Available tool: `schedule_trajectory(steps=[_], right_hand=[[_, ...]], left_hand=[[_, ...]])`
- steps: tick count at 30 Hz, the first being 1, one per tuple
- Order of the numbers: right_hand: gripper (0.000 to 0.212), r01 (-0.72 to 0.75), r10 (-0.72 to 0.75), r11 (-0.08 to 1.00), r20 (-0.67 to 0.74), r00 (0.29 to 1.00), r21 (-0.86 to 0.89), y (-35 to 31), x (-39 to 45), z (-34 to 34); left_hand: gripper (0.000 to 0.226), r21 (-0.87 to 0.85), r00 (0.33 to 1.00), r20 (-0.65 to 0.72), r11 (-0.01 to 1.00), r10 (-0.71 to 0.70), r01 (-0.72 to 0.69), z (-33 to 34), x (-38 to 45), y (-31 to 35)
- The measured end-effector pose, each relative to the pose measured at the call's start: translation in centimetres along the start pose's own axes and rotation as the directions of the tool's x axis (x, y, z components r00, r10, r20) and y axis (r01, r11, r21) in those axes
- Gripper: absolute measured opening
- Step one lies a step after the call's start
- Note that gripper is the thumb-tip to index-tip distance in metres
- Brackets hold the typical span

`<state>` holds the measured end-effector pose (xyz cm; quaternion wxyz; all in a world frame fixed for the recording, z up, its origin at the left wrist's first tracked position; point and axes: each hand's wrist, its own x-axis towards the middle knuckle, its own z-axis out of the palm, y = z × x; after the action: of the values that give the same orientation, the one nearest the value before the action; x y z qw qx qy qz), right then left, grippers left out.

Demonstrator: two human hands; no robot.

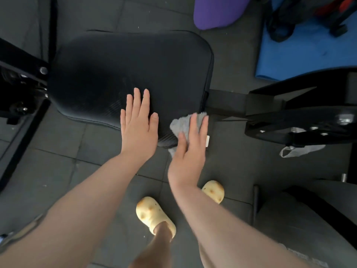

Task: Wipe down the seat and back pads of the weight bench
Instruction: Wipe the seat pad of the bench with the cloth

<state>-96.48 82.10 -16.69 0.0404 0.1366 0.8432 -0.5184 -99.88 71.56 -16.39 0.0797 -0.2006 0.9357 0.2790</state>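
A black padded bench pad (pixel 131 70) fills the upper middle of the head view, seen from above. My left hand (pixel 138 126) lies flat on its near edge, fingers spread, holding nothing. My right hand (pixel 190 147) presses a crumpled grey cloth (pixel 182 123) against the pad's near right corner, with the fingers stretched over the cloth. Most of the cloth is hidden under the hand. A second dark pad (pixel 309 215) shows at the lower right.
The black metal bench frame (pixel 289 113) runs right of the pad, and more frame (pixel 21 80) stands at left. A blue mat (pixel 301 53), a purple ball (pixel 218 10) and black gear lie beyond. My feet in yellow clogs (pixel 154 215) stand on grey floor tiles.
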Motion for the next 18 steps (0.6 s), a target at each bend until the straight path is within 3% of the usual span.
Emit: schedule_trajectory(steps=[5,10,18], right_hand=[[0.043,-0.047,0.057,0.989,-0.065,0.996,0.14,-0.2,1.4,-0.3],[0.053,-0.292,0.374,0.905,-0.249,0.893,0.31,-3.0,-2.2,3.9],[0.053,-0.533,0.599,0.774,-0.121,0.792,0.341,-5.6,-1.4,2.6]], left_hand=[[0.053,0.042,0.991,0.025,0.99,0.131,-0.132,-0.1,-0.9,-1.8],[0.053,0.022,0.984,0.058,0.986,0.166,-0.167,-0.6,-1.5,-2.4],[0.05,0.011,0.97,0.194,0.988,0.149,-0.154,-2.4,-2.6,-2.5]])
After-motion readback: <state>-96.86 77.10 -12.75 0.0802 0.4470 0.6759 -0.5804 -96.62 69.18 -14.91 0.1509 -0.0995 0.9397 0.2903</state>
